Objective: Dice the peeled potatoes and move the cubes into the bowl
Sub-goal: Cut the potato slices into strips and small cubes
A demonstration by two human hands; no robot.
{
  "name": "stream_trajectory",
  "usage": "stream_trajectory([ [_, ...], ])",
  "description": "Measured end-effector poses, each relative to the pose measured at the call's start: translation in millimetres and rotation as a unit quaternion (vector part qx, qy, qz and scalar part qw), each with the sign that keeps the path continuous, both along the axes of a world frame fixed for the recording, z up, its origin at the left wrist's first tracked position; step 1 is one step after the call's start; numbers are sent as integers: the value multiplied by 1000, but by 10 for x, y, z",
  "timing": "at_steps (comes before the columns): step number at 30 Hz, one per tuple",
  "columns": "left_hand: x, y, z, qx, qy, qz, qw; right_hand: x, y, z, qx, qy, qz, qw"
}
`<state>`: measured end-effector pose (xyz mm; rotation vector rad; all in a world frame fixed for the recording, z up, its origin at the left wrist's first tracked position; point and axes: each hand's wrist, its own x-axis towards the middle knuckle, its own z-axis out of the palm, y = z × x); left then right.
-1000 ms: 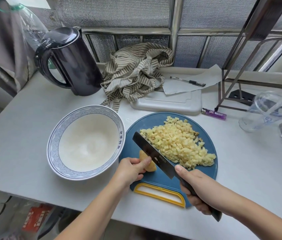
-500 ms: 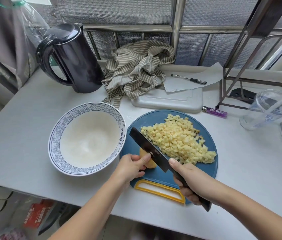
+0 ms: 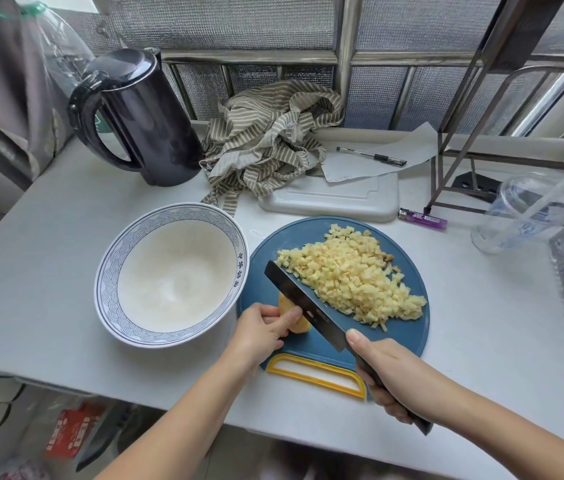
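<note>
White table carries the bowl, with the blue board just right of it. The grip of the left hand pinches the potato piece on the board. The knife slants against the piece, its handle clamped in the grip of the right hand. Cubes heap beyond.

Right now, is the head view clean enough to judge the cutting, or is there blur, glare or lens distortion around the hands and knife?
Head view: left hand gripping the potato piece, right hand and knife are sharp, no motion blur; soft daylight, only faint shadows; bowl interior looks washed out; the wide-angle lens splays the window bars; the under-table clutter is smeared.
</note>
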<state>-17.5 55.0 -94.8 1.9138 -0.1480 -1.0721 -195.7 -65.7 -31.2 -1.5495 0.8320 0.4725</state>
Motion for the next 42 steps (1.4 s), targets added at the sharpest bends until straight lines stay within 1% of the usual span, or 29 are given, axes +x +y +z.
stream_trajectory([
  [7, 54, -33, -1, 17, -41, -37, 998, 74, 67, -24, 33, -8, -30, 999],
  [16, 96, -30, 38, 19, -67, -87, 994, 159, 96, 0, -15, 16, -12, 1000],
  [23, 131, -37, 2, 23, -57, -94, 994, 233, 86, 9, -53, 33, 6, 998],
  [29, 159, -64, -35, 33, -55, -101, 993, 408, 54, -111, -65, 16, 3, 998],
  [33, 148, -90, -44, 36, -70, -108, 991, 415, 77, -170, -78, 16, 2, 997],
  [39, 158, -83, 15, 56, -49, -154, 985, 259, 46, -146, -33, -13, -10, 999],
  [42, 174, -101, 11, 64, -70, -201, 975, 131, 27, -139, -10, -3, -22, 1000],
])
